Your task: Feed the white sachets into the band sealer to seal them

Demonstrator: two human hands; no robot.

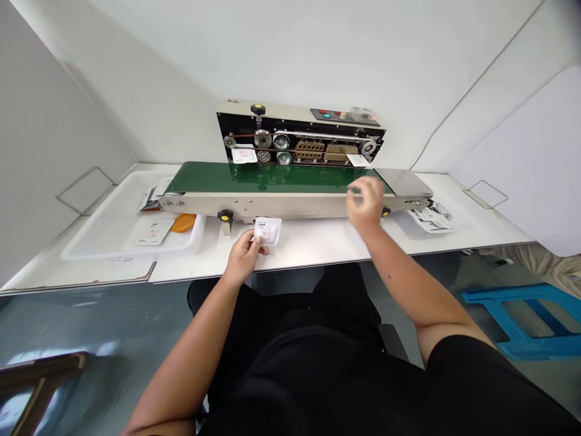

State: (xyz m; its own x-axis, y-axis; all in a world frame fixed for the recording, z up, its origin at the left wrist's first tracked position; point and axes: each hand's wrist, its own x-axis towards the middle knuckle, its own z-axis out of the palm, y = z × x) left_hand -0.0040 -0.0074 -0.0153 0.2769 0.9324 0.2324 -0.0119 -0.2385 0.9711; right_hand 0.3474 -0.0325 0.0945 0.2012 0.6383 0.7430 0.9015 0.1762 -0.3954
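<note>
My left hand [245, 254] pinches a small white sachet [267, 232] with dark and red print, held upright before the front edge of the sealing machine. My right hand [367, 203], slightly blurred, hovers over the right part of the green conveyor belt [204, 177]. Its fingers are curled with a gap to the thumb, and nothing shows between them. Beyond that hand, a white sachet [358, 160] sits at the right end of the band sealer [299, 139]. Another sachet [244, 154] pokes out at the sealer's left end.
On the left stands a white tray [82, 242] with several sachets and an orange-yellow item [183, 223]. A clear bin [408, 227] of sachets is at the right, below the metal end plate [403, 181]. A blue stool [526, 351] stands on the floor at right.
</note>
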